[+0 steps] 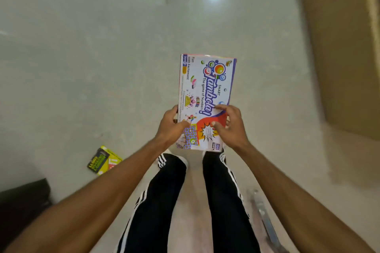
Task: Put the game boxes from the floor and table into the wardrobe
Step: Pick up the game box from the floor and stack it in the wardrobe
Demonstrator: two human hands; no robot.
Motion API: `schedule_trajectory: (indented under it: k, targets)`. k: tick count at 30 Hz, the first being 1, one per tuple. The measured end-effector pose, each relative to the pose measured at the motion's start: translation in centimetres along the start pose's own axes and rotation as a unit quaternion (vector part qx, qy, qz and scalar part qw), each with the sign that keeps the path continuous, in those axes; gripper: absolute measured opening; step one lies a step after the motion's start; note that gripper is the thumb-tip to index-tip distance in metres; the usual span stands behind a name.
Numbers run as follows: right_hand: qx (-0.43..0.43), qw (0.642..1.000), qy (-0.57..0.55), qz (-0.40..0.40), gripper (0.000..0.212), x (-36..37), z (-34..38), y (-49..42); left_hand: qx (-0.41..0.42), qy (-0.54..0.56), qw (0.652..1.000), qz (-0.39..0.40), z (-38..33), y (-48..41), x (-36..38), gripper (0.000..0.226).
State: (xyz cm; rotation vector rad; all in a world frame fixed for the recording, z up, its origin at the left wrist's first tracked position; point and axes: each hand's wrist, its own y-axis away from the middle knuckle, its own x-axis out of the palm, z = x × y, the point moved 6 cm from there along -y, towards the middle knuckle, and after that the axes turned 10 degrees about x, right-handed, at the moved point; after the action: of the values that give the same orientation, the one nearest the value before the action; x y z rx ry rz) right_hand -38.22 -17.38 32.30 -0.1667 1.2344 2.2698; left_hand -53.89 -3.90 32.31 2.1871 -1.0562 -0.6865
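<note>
A white and blue Tambola game box [207, 88] is held flat above the floor in front of my legs, its long side pointing away from me. My left hand [171, 127] grips its near left edge, thumb on the lid. My right hand [229, 124] holds the near right edge with fingers spread on top. A small yellow and black game box [103, 160] lies on the floor to my left, untouched.
The pale glossy floor [102, 57] reflects two ceiling lights. A brown wooden panel [341, 47] rises at the right. A dark object [22, 199] sits at the lower left. A metal strip [265, 217] lies on the floor at the lower right.
</note>
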Motion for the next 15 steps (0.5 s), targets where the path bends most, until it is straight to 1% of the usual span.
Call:
schedule_trajectory:
  k: [5, 7, 10, 12, 15]
  targets:
    - [-0.006, 0.998, -0.054, -0.031, 0.052, -11.6, 4.9, 15.3, 0.048, -0.033, 0.997, 0.044, -14.0, 12.9, 2.1, 0.048]
    - [-0.011, 0.994, -0.082, -0.065, 0.052, -16.6, 5.6, 21.3, 0.078, -0.05, 0.993, 0.077, -19.2, 17.5, 4.1, 0.044]
    - [-0.032, 0.985, -0.12, -0.115, 0.05, -22.9, 5.6, 27.8, 0.123, -0.051, 0.982, 0.131, -25.4, 22.3, 7.7, 0.039]
    - [-0.041, 0.978, -0.144, -0.144, 0.049, -26.4, 5.0, 30.7, 0.137, -0.053, 0.975, 0.165, -28.4, 24.3, 10.4, 0.043]
    - [-0.047, 0.961, -0.19, -0.198, 0.048, -31.3, 2.9, 34.4, 0.154, -0.075, 0.963, 0.207, -31.7, 26.1, 15.7, 0.058]
